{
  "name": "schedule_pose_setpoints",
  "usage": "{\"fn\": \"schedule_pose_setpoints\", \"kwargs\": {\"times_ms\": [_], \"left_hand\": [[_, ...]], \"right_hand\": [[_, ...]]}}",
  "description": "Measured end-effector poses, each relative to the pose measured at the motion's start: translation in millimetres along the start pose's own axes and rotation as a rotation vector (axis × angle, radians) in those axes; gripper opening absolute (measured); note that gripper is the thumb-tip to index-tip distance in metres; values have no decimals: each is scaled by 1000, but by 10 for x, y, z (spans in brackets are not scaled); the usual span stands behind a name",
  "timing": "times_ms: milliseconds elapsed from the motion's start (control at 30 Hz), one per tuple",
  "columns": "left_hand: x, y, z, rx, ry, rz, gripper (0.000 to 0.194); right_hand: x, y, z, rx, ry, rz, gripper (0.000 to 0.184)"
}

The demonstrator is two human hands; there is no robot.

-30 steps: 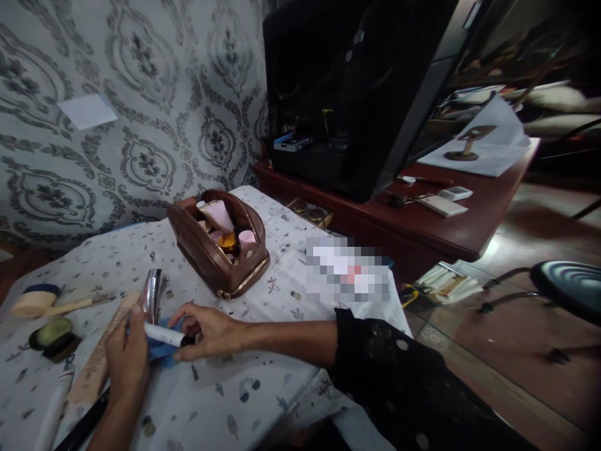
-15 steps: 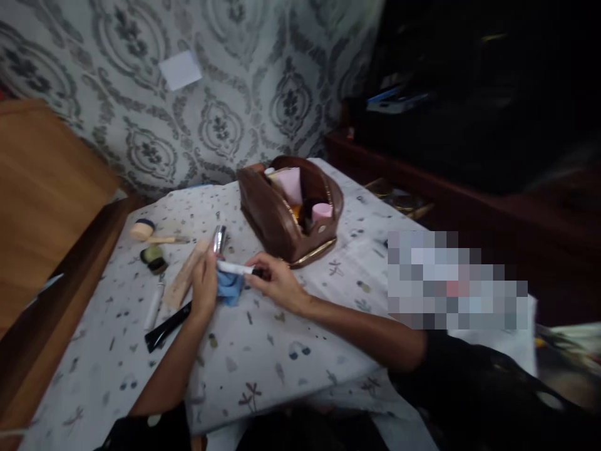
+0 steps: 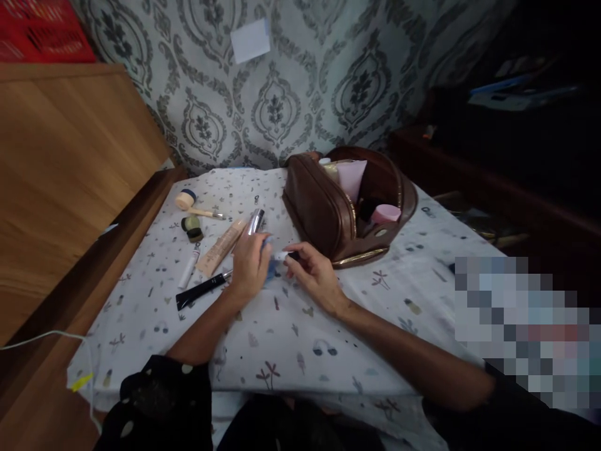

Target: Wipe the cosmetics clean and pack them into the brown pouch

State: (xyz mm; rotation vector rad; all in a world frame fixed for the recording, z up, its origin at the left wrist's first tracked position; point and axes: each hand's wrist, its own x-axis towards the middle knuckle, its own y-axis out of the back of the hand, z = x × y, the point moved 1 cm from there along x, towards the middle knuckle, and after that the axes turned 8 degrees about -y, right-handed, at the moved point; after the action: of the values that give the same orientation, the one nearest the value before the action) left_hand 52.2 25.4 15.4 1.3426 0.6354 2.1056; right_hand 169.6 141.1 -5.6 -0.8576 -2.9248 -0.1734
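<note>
My left hand (image 3: 251,266) is closed round a slim white tube (image 3: 280,256), with a blue cloth (image 3: 271,270) bunched at its fingers. Thumb and fingertips of my right hand (image 3: 314,272) pinch the tube's black cap end (image 3: 293,255). Beyond my left hand lie a silver tube (image 3: 256,221) and a beige squeeze tube (image 3: 221,247). A black tube (image 3: 201,291) and a white pen-like tube (image 3: 189,268) rest to its left. Just past my right hand stands an unzipped brown cosmetic bag (image 3: 319,210), holding a pink tube (image 3: 351,178) and a pink-lidded container (image 3: 386,214).
At the table's far left are a beige jar with a dark lid (image 3: 185,199), a pale-handled brush (image 3: 206,213) and a green round item (image 3: 191,224). A wooden panel (image 3: 79,138) borders the left side. A pixelated patch covers things at the right edge.
The view has swung left, bringing the wooden panel and red crate into sight. Both hands keep their hold on the white tube; less of it now shows between them.
</note>
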Motion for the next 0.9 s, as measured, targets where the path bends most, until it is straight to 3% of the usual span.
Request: {"fn": "schedule_pose_setpoints", "kwargs": {"times_ms": [67, 133, 300, 467, 600, 767, 900], "left_hand": [[-19, -32, 64, 69, -159, -106, 30], [-29, -55, 83, 134, -223, -181, 35], [-21, -47, 26, 166, -174, -226, 48], [-18, -29, -7, 118, -44, -272, 59], [-15, -28, -42, 13, 38, -299, 58], [-12, -4, -107, -131, -90, -354, 35], [-41, -39, -133, -90, -180, -392, 48]], "right_hand": [[-12, -16, 8, 10, 29, 6, 25], [-19, -32, 22, 35, 41, -4, 26], [-26, -50, 30, 15, 48, -87, 24], [-27, -37, 3, -113, 128, -41, 24], [-1, -34, 4, -98, 102, -35, 24], [60, 8, 1, 35, 43, -7, 30], [85, 38, 21, 131, -16, -2, 37]]}}
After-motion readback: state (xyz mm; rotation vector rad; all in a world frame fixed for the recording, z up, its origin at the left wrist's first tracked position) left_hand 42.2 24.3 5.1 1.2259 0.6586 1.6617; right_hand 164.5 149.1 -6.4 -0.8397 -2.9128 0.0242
